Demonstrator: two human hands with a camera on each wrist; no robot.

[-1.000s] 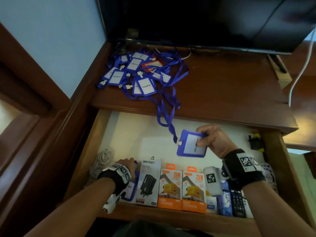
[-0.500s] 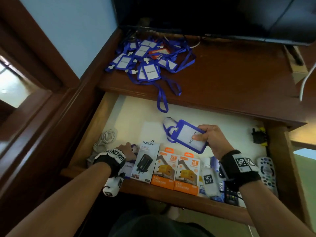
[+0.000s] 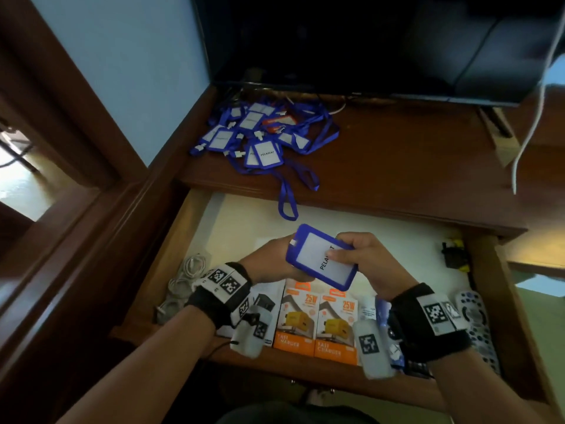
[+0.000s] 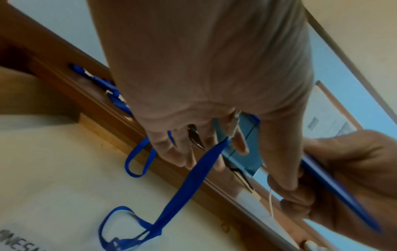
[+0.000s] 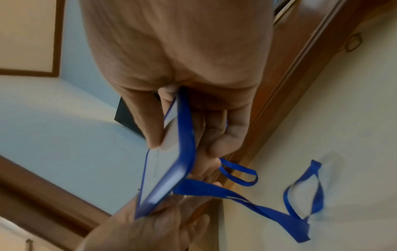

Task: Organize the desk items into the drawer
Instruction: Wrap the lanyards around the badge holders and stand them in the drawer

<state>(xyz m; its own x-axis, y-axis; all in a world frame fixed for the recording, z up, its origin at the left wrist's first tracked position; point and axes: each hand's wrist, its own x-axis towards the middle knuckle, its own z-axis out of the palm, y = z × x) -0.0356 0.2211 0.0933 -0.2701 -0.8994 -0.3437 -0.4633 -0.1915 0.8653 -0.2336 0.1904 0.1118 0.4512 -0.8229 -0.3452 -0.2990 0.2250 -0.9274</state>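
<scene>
Holding a blue badge holder [image 3: 322, 258] between both hands above the open drawer [image 3: 201, 228], a person appears to be readying it for storage. The right hand [image 3: 370, 264] pinches one end, thumb on the white card face, fingers [image 5: 227, 134] curled beneath. The left hand [image 3: 272, 264] supports the opposite corner from below, its fingers curled around the edge. The holder's blue strap [image 4: 189, 183] hangs down and trails onto the drawer's pale floor, probably so it can be gathered before the badge is laid flat. Charger boxes [image 3: 315, 322] line the drawer's front edge, with a white cable [image 3: 186, 273] at the left and a remote [image 3: 477, 325] at the right; the pale middle and back of the drawer look open for placement. A pile of badges [image 3: 260, 133] waits on the table [image 3: 412, 166] above, one strap loop drooping over its edge.
</scene>
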